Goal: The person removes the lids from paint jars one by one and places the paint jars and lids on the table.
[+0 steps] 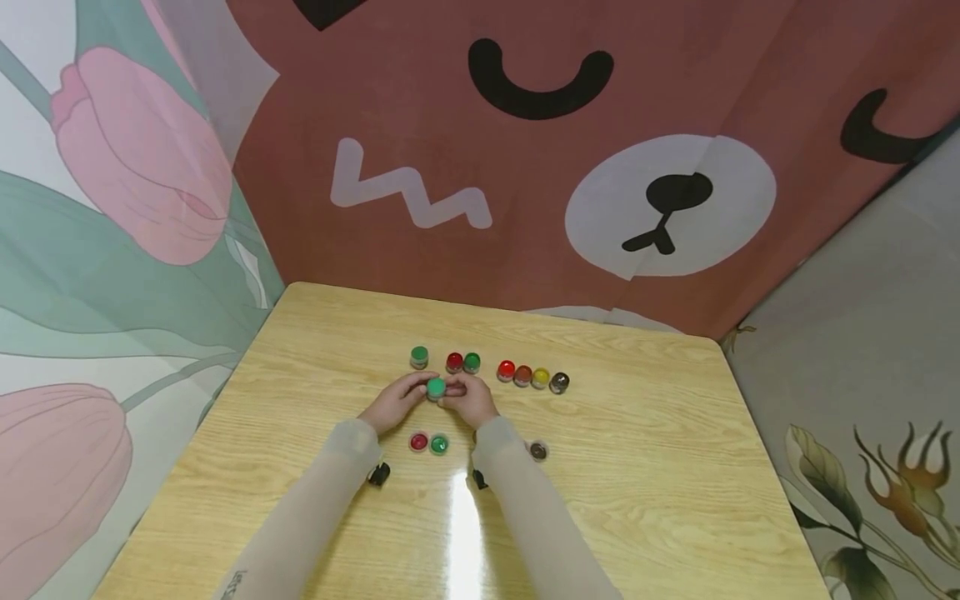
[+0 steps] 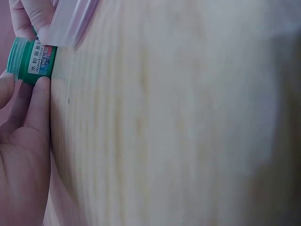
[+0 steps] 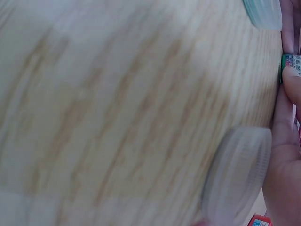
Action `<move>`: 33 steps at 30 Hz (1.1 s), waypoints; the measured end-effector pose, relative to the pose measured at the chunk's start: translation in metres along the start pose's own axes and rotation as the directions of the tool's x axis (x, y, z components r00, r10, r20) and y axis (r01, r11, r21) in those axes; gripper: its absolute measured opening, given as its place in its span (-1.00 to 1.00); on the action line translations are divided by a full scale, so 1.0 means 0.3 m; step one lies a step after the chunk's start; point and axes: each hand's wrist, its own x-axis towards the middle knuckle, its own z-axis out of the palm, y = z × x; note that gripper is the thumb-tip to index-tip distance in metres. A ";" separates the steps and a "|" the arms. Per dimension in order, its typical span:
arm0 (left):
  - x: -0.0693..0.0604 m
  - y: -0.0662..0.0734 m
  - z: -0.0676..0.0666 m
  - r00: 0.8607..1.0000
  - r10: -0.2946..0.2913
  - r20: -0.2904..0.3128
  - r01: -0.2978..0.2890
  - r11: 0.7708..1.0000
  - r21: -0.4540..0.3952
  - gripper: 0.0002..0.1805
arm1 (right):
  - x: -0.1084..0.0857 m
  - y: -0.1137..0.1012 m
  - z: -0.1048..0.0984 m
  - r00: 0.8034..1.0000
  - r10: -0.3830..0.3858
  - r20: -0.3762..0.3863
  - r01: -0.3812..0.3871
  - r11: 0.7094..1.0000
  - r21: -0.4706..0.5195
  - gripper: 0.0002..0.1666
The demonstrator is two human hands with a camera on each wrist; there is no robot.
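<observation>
A small gouache paint jar [image 1: 436, 389] with green paint and a printed label stands on the table between both hands. In the left wrist view the jar [image 2: 36, 61] shows a ribbed green lid at its top. My left hand [image 1: 393, 404] pinches it from the left, the thumb at the ribbed lid and a finger against the jar's lower side. From the right, my right hand [image 1: 472, 402] grips the same jar, with its thumb across the label in the right wrist view. Part of the jar is hidden by fingers.
Behind the hands stand a green jar [image 1: 419, 357], a dark red jar [image 1: 454, 362], another green jar [image 1: 472, 362] and several more jars [image 1: 522, 376] in a row. Nearer lie a red-stained lid [image 1: 418, 442], a green one [image 1: 438, 444] and a brown one [image 1: 538, 451].
</observation>
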 end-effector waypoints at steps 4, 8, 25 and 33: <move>0.003 -0.014 0.002 1.000 0.002 -0.008 -0.002 1.000 -0.016 -0.60 | 0.010 0.011 0.006 1.000 0.004 -0.003 -0.004 1.000 0.001 -0.66; 0.000 -0.015 0.007 1.000 -0.002 -0.022 0.001 0.999 -0.050 -0.63 | 0.015 0.023 0.009 1.000 0.004 -0.007 -0.004 1.000 0.012 -0.66; -0.002 -0.002 0.008 1.000 0.023 -0.017 -0.023 0.999 -0.029 -0.59 | 0.013 0.017 0.014 0.999 0.037 -0.009 -0.037 0.999 0.029 -0.66; -0.006 -0.013 0.007 1.000 -0.018 -0.026 0.016 0.996 -0.087 -0.66 | 0.007 0.010 0.012 0.999 0.033 -0.008 -0.033 0.999 0.039 -0.67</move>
